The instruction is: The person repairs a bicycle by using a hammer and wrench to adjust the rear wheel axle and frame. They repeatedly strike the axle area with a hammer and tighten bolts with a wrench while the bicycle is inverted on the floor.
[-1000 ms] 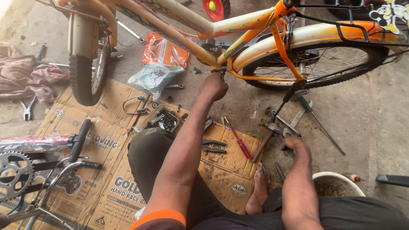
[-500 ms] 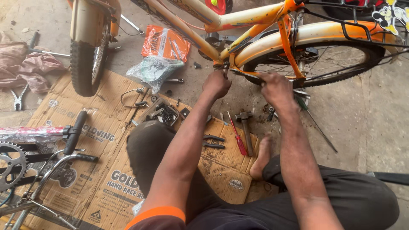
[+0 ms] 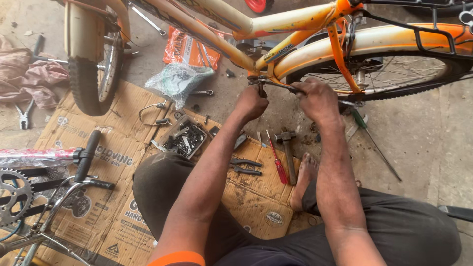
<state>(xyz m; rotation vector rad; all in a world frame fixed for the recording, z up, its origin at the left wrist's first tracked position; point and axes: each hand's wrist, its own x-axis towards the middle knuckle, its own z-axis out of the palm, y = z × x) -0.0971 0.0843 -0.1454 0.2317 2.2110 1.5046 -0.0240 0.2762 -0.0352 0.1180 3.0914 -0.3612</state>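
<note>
An orange bicycle frame [image 3: 295, 22] stands over me with its rear wheel [image 3: 394, 74] at the right. My left hand [image 3: 251, 103] is closed around a small dark tool [image 3: 261, 90] at the frame's lowest joint. Beside it, my right hand [image 3: 318, 101] grips a thin metal spanner [image 3: 278, 84] that reaches from that same joint to my fingers. The two hands are a short way apart under the frame. My bare foot [image 3: 303, 180] rests on the cardboard [image 3: 64, 133] below them.
On the cardboard lie a hammer [image 3: 287, 152], a red screwdriver [image 3: 278, 167], pliers [image 3: 246, 165] and a tray of small parts [image 3: 187, 140]. The front wheel [image 3: 93, 79] stands at the left, a plastic bag [image 3: 177, 81] and an orange packet [image 3: 189, 49] behind. A second bike's handlebar [image 3: 86, 155] and chainring [image 3: 15, 194] lie at lower left. A green screwdriver [image 3: 364, 128] lies on the concrete.
My right hand rose from the ground near my foot to the frame joint and now grips the spanner. My left hand stayed at the joint.
</note>
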